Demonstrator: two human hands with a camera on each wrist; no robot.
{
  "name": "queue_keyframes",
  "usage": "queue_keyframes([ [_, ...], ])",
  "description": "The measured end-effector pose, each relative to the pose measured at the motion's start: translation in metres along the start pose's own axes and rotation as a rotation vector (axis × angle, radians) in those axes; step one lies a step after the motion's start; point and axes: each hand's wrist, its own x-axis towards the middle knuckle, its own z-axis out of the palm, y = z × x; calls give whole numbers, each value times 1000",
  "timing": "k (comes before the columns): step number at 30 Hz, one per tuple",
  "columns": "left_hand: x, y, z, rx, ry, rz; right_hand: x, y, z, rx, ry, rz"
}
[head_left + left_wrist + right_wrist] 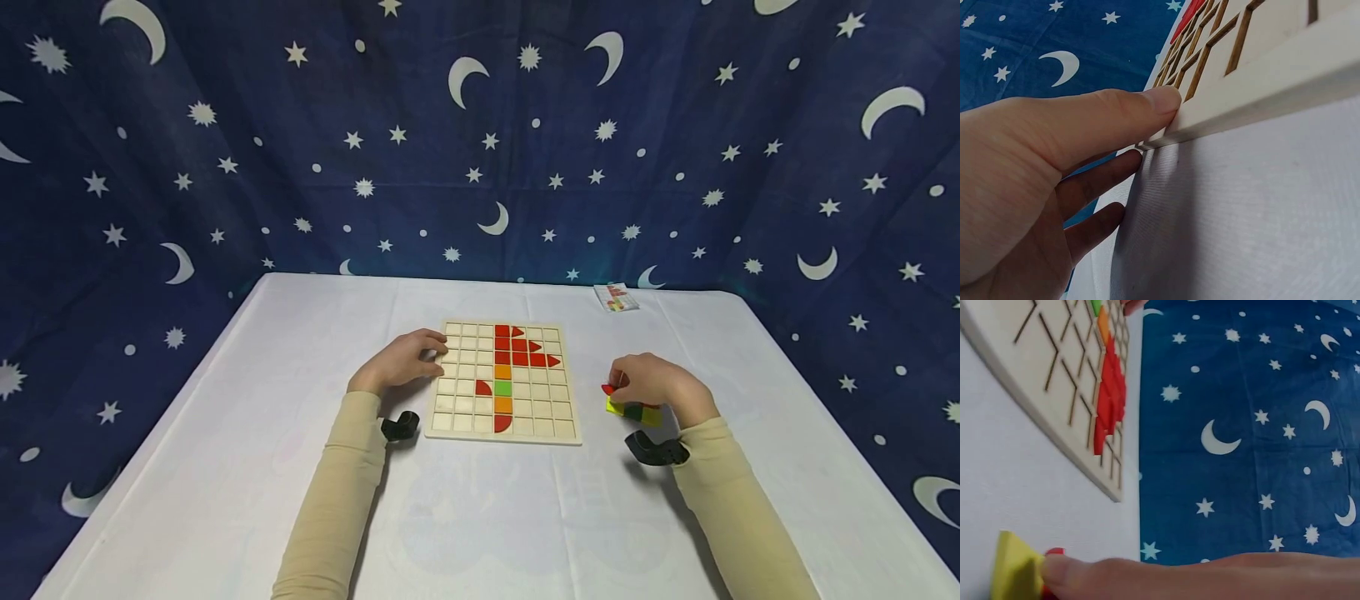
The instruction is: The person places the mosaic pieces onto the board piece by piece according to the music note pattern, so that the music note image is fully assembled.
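Tan sleeves (326, 500) come in from the near side, a black wrist mount (401, 426) on the left one and another on the right. At their ends are the hands: the left hand (401, 360) rests its thumb on the left rim of a wooden grid board (457, 425), fingers loosely extended along the edge, not clasped round it. The right hand (656, 383) bends its fingers down over loose pieces right of the board, its thumb against a yellow piece (1013, 569); beside that thumb shows a red piece (607, 389), but whether it is pinched I cannot tell. A dark green piece (633, 412) lies under the same hand.

The pieces look light, stiff and smooth, so they may slide when pushed; opposite side edges seem the best hold, leaving the face free. The board looks rigid and easily steadied by its rim. Red squares (502, 344), orange squares and a green square (503, 388) sit in its cells. Farther off, a printed card (617, 297) lies on the white-covered counter (480, 517), before a starry blue cloth (300, 167).
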Motion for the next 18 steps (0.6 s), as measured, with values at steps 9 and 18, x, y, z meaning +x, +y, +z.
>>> queue_keyframes([
  [9,0,1,0,-9,-3,-6,17,-1,9,-1,100,-2],
  [18,0,1,-1,-9,-5,-14,31,1,13,-60,259,-102],
])
